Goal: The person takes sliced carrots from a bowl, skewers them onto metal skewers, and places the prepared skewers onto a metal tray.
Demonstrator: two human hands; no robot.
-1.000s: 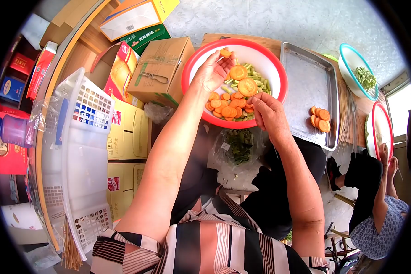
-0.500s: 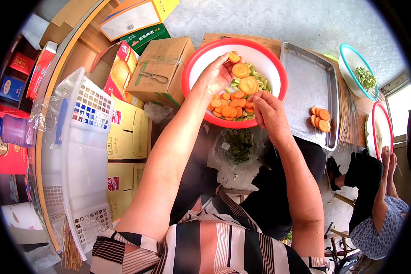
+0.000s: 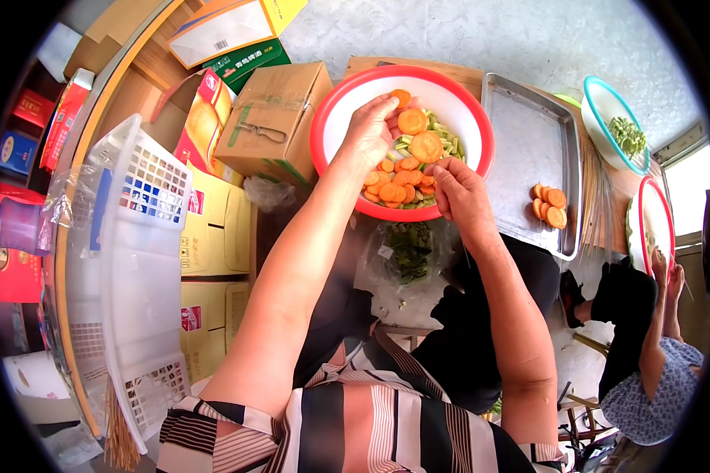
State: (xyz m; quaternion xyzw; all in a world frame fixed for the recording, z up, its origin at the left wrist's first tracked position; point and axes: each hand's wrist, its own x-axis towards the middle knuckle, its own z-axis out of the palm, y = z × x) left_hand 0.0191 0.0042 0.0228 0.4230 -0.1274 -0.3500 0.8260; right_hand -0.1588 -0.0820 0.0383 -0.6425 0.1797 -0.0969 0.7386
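Note:
Over a white bowl with a red rim (image 3: 321, 134), my left hand (image 3: 373, 130) holds a carrot slice (image 3: 401, 98) at its fingertips. My right hand (image 3: 459, 193) is pinched closed by the lower right of the bowl, at the end of a row of carrot slices. Two large round slices (image 3: 412, 121) (image 3: 426, 147) line up between the hands; a skewer through them is too small to make out. Inside the bowl lie more carrot slices (image 3: 392, 191) and cut green stalks (image 3: 452, 143).
Right of the bowl, a metal tray (image 3: 528, 134) holds several carrot slices (image 3: 550, 206) beside thin sticks (image 3: 597, 185). A blue-rimmed bowl (image 3: 592, 102) stands farther right. Another person's hands (image 3: 667, 272) are near a red-rimmed bowl (image 3: 647, 189). Left are a cardboard box (image 3: 272, 118) and white basket (image 3: 138, 268).
My left hand and its carrot slice have shifted slightly away from the bowl's top edge. The view has moved a little. My right hand keeps its pinch.

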